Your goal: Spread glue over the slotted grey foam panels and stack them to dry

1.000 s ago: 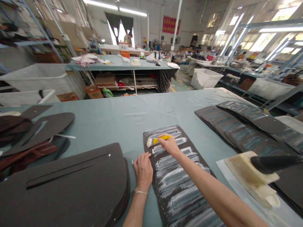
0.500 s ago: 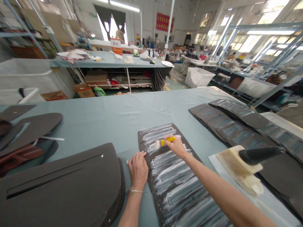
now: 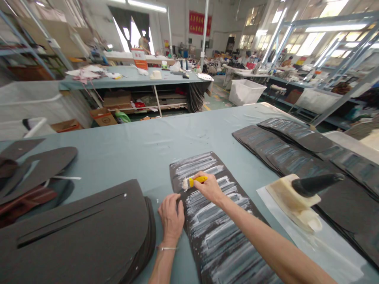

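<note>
My right hand (image 3: 209, 187) grips a brush (image 3: 199, 180) by its yellow handle. Its pale bristles touch a dark panel (image 3: 217, 244) near the panel's left edge. White streaks, like glue, run across the panel in bands around rectangular slots. Beside the panel's left edge rests my left hand (image 3: 171, 217), fingers extended and fingertips at the edge, holding nothing. Left of that hand lies a stack of dark cut panels (image 3: 89, 232) with a long slit in the top one. A cream container (image 3: 291, 201) with a black cone-shaped part (image 3: 316, 184) stands right of my right arm.
More streaked dark panels (image 3: 275, 148) lie stacked on the right. A translucent sheet (image 3: 328, 252) is under the container. Dark and brown pieces (image 3: 53, 165) sit on the far left of the blue-grey table (image 3: 142, 146). Beyond are another table (image 3: 118, 81), a white bin (image 3: 245, 92) and a person (image 3: 144, 44).
The brush in my right hand has moved left and slightly down across the panel, leaving a fresh white streak. My left hand remains by the panel's edge. The view has shifted slightly.
</note>
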